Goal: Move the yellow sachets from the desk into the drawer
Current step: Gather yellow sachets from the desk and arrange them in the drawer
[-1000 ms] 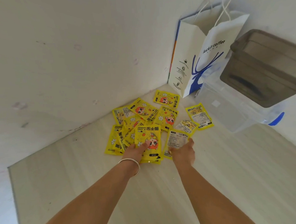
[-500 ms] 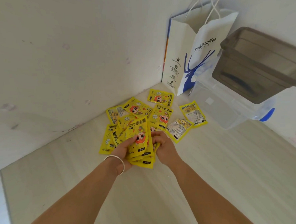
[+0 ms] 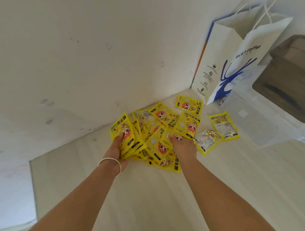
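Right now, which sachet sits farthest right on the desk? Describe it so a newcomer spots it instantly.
Start at the white paper bag with the blue deer logo in the desk's far corner, then drop down to the clear plastic bin in front of it. The rightmost sachet lies alone against that bin's left side. Unlike the cartoon-faced ones in the pile, it lies back side up, showing printed text.

This looks like a home or dorm room corner — a pale wood-grain desk (image 3: 151, 201) pushed into the meeting of 2 plain white walls (image 3: 77, 57), both scuffed with small marks. A white luckin coffee paper bag (image 3: 232, 60) with a blue deer logo stands in the corner, and a clear plastic storage box (image 3: 262, 122) with a grey lid sits beside it — everyday household clutter, not work or shop fittings.
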